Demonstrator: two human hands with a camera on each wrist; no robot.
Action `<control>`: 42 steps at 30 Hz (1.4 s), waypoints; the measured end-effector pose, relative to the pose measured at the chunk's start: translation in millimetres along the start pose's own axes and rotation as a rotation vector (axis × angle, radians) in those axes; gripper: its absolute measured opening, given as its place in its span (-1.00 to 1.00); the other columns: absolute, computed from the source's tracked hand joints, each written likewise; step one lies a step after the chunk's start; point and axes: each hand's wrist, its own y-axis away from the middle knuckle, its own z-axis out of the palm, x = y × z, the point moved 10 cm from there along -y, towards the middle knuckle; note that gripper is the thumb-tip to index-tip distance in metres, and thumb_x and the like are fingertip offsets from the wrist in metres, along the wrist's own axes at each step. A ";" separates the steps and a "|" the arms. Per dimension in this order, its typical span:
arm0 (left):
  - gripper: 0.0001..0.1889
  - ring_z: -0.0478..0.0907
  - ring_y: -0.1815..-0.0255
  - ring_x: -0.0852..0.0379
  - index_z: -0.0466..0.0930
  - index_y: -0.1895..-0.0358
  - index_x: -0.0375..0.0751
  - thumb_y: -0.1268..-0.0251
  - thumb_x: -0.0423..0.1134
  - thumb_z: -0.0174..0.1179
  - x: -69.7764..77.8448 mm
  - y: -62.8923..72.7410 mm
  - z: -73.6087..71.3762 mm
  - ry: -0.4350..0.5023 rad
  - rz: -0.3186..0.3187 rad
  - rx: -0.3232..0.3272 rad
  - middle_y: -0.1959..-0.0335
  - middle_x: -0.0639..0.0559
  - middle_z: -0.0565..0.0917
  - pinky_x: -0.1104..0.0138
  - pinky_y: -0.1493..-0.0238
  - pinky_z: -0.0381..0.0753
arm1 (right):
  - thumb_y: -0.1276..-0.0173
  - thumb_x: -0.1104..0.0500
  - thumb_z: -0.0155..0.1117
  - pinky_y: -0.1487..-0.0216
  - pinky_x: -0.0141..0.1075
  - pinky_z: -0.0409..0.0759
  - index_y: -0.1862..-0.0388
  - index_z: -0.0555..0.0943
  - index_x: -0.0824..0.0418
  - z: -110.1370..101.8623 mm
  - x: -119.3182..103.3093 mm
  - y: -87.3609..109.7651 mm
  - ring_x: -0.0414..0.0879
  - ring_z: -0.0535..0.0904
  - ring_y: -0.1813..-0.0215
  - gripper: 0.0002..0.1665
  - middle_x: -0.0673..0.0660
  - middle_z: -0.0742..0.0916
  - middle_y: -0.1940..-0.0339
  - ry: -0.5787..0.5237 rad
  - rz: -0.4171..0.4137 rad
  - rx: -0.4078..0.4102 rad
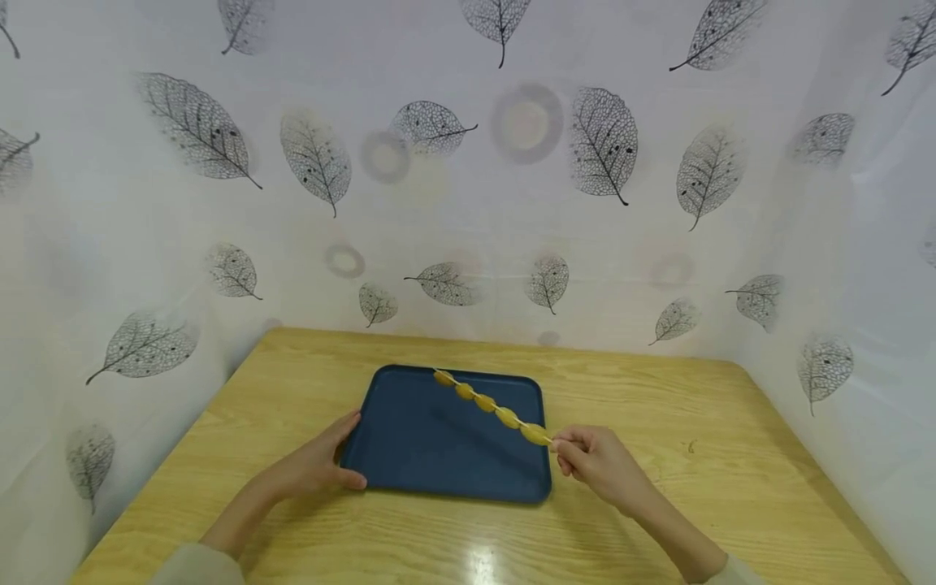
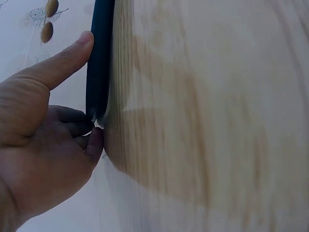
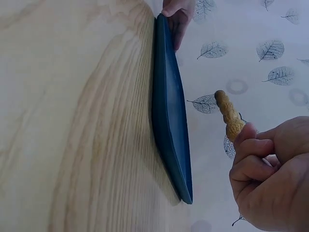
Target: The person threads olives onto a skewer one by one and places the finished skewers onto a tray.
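Observation:
A skewer [image 1: 486, 403] of several yellow-brown, oval pieces on a thin stick is held up over the right part of a dark blue tray [image 1: 446, 455]. My right hand [image 1: 601, 467] pinches the stick's near end between thumb and curled fingers. In the right wrist view the skewer [image 3: 228, 113] is apart from the tray, pointing away from the hand. My left hand [image 1: 310, 467] touches the tray's left edge, thumb near the front corner and fingers farther back. The left wrist view shows its thumb [image 2: 72, 55] laid straight against the tray's side; some fingertips are partly hidden.
The tray lies flat on a light wooden table [image 1: 695, 487]. White curtains [image 1: 468, 203] printed with dark leaves enclose the table's back and sides.

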 end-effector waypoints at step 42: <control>0.21 -0.22 -0.60 -0.53 -0.23 -0.60 -0.60 -0.18 -0.18 0.55 -0.3 1.9 1.0 -0.006 -0.020 0.000 -0.60 -0.57 -0.14 -0.36 -0.52 -0.11 | -0.63 0.26 0.13 0.68 -0.43 0.29 0.32 0.68 0.40 48.0 10.5 -60.6 -0.28 0.35 0.70 -0.68 0.13 0.64 0.59 0.060 -0.169 -0.142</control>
